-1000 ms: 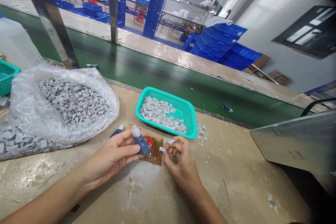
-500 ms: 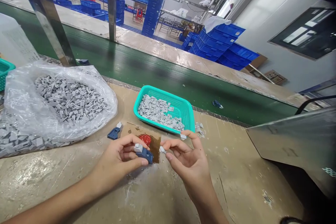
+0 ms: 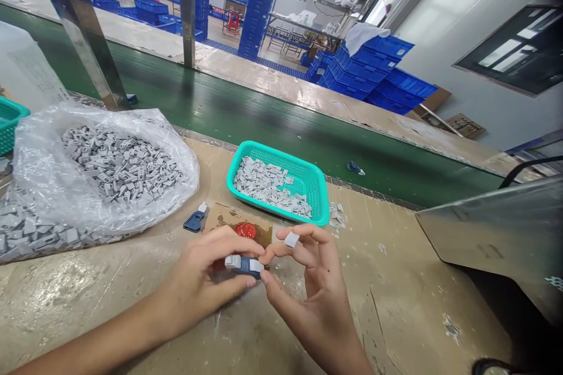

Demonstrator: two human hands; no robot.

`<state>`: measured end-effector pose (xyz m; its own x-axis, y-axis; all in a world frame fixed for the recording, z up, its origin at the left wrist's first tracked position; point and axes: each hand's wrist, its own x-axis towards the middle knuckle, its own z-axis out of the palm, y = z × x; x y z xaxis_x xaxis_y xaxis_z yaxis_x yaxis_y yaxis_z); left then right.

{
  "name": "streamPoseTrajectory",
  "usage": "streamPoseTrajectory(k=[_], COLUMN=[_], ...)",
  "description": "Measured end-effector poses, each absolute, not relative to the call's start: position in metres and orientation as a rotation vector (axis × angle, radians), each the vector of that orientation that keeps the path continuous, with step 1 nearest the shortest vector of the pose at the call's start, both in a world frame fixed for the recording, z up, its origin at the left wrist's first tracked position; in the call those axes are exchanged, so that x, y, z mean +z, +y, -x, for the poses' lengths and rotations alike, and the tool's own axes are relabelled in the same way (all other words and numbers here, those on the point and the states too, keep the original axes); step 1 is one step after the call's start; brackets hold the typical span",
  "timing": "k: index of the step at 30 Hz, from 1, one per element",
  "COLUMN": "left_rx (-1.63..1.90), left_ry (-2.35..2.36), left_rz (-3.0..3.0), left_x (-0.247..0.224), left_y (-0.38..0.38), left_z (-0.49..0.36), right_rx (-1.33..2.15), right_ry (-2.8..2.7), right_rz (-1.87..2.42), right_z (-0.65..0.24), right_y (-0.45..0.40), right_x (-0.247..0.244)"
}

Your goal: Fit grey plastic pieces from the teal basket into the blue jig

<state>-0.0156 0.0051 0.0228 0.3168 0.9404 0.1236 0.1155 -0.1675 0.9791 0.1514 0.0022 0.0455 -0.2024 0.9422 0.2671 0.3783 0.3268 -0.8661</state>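
Note:
My left hand [image 3: 200,272] is closed around a dark blue plastic housing [image 3: 244,265], which has a pale grey cap at its left end. At the housing's right end sits a small light grey plastic piece [image 3: 255,266], with the thumb and index finger of my right hand [image 3: 319,281] closed on it. A second grey piece [image 3: 291,239] is tucked between the other right fingers. Just behind my hands lies a red lump [image 3: 245,229] on a wet brown patch. To its left, a similar blue housing [image 3: 194,220] with a light tip rests on the table.
A teal basket [image 3: 325,199] of small light grey pieces stands beyond my hands, with several loose pieces [image 3: 336,214] beside it. A clear plastic bag [image 3: 185,187] of grey parts fills the left. Behind runs a green conveyor belt [image 3: 246,117] carrying a blue part [image 3: 354,167]. A metal box [image 3: 484,228] stands right.
My right hand has moved left, bringing its small grey piece onto the right end of the blue housing. The blue part on the belt has shifted slightly left.

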Motion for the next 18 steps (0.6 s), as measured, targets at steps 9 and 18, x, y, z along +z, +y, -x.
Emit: streamPoseTrajectory(k=[9, 18], left_rx=[1.111, 0.959], left_ry=[0.972, 0.833], left_rz=[-1.319, -0.587], left_x=[0.024, 0.030], left_y=[0.013, 0.005], left_z=[0.017, 0.017], right_rx=[1.311, 1.640], right_ry=[-0.957, -0.473], right_rz=[0.946, 0.832], right_z=[-0.178, -0.179], right_y=[0.006, 0.004], right_x=[0.061, 0.075])
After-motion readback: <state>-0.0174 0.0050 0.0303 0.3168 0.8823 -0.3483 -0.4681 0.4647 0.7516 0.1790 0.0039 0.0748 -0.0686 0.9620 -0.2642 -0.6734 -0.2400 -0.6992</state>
